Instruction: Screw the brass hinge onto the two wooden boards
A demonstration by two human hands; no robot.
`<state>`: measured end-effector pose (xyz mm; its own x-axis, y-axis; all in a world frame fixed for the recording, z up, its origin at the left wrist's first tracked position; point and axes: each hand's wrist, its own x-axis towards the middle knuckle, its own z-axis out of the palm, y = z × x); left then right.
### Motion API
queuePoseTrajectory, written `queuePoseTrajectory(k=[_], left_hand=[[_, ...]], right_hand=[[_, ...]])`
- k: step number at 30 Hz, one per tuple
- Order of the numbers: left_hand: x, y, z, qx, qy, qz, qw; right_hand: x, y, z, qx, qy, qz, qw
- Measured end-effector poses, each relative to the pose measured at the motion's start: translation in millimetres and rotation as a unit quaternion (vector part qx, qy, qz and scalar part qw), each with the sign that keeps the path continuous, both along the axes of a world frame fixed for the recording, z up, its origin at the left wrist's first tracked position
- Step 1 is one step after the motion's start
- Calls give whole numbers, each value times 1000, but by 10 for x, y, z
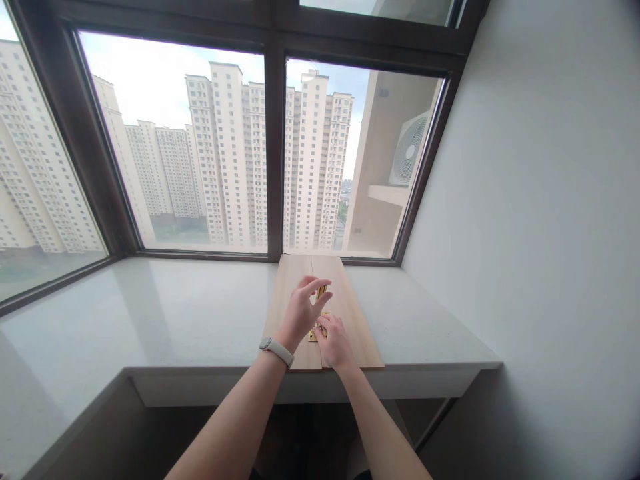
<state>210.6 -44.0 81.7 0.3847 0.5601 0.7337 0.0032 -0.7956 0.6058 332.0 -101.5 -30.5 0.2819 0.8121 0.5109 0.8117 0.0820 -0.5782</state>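
Observation:
My left hand [303, 303] is raised a little above the boards, its thumb and fingertips closed around a small gold-coloured piece with dark stripes [321, 292]. Just below and to the right, my right hand [334, 339] has its fingers bent down over a gold-coloured flat piece [313, 336]. That piece lies on the pale wooden boards [353, 333], close to their seam. The fingers cover most of it, and whether they also pinch some smaller part is too small to tell. A light watch band [277, 350] circles my left wrist.
The two boards lie side by side on a white windowsill counter [200, 313], reaching from its front edge to the window. Dark window frames [275, 167] stand behind, with tall buildings outside. A plain white wall [525, 167] rises at the right.

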Motion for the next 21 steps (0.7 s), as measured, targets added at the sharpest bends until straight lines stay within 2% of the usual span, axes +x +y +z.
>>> queuePoseTrajectory(k=[8,16,21], left_hand=[[50,9,-33,-2,6,-13,1000],[42,65,-32,24,-18,28,999],[54,51,-43,7,-19,9,1000]], right_hand=[[4,1,-12,-2,-10,-4,1000],[-2,-1,-19,3,-8,-6,1000],[-13,-22,3,1,-9,-2,1000]])
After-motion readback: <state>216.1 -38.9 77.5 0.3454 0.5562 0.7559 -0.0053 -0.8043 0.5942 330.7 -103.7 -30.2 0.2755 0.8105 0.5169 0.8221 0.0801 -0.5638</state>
